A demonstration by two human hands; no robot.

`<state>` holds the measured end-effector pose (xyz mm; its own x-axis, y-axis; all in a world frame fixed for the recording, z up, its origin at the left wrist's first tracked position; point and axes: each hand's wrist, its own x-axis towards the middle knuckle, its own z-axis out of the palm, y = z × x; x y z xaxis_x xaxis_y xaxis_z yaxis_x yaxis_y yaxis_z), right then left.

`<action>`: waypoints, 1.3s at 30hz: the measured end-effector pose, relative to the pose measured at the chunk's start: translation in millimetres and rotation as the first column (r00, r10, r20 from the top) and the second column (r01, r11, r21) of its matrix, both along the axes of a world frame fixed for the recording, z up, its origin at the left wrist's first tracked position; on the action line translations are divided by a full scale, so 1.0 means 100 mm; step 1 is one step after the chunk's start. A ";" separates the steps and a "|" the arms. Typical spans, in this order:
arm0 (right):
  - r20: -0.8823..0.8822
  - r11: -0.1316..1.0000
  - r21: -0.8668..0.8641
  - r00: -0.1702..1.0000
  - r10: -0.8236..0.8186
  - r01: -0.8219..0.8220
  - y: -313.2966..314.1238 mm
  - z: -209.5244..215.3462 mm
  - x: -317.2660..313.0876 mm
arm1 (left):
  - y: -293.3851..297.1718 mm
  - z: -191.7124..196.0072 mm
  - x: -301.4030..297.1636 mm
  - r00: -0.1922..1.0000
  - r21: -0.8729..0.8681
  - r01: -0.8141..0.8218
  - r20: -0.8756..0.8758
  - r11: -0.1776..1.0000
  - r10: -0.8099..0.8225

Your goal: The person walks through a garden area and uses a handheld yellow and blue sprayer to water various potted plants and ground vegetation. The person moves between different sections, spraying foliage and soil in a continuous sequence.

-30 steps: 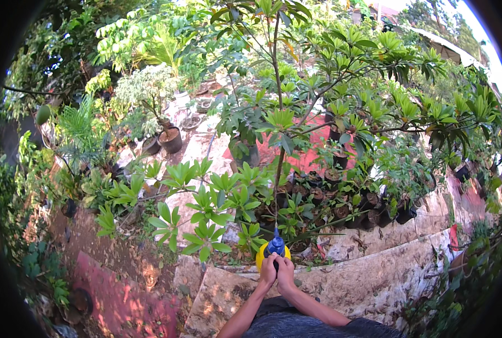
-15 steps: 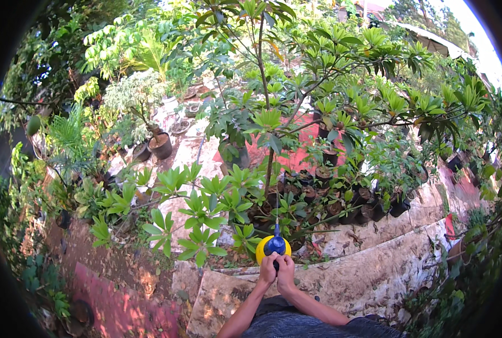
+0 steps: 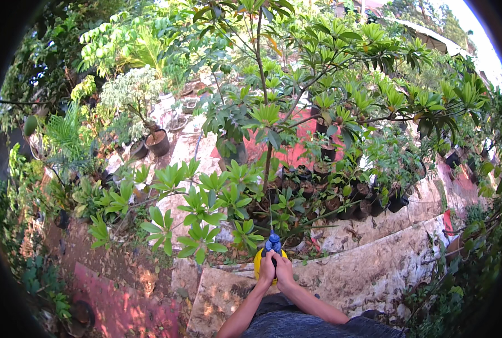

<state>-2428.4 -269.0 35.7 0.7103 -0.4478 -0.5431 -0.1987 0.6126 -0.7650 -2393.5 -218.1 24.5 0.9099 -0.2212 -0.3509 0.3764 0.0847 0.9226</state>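
A yellow spray bottle (image 3: pixel 258 261) with a blue nozzle head (image 3: pixel 273 243) is in front of my body, near the lower middle. My left hand (image 3: pixel 266 270) and my right hand (image 3: pixel 284 270) meet on the back of its head, fingers closed round it. The fingers hide the handle or trigger. From the nozzle tip a thin, pale line, like a jet of water, runs away toward the slim tree trunk (image 3: pixel 268 163). Broad green leaves (image 3: pixel 199 225) of a low branch spread left of the bottle.
Dark nursery pots (image 3: pixel 363 208) with plants line the ground beyond the bottle. A potted shrub (image 3: pixel 157 143) stands at the far left. Pale, dirt-stained sheeting (image 3: pixel 341 281) covers the ground by me, with a red strip (image 3: pixel 121 307) at left. Long branches (image 3: pixel 380 119) reach across to the right.
The spray bottle has come slightly lower and to the left, and less of its yellow body shows. Both hands stay on it. The surrounding view has shifted a little.
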 end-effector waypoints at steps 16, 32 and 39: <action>-0.075 0.989 0.140 0.996 0.056 -0.045 0.05 -0.02 -0.05 | 0.06 -0.26 -0.03 0.994 0.138 0.001 -0.104 0.990 0.013; -0.118 0.968 0.250 0.992 0.044 -0.013 0.10 -0.27 0.00 | 0.12 -0.36 -0.01 0.966 0.115 0.028 -0.257 0.993 0.002; -0.151 0.968 0.251 0.988 0.039 0.001 0.13 -0.23 -0.02 | 0.16 -0.42 -0.02 0.952 0.112 -0.002 -0.305 0.994 0.036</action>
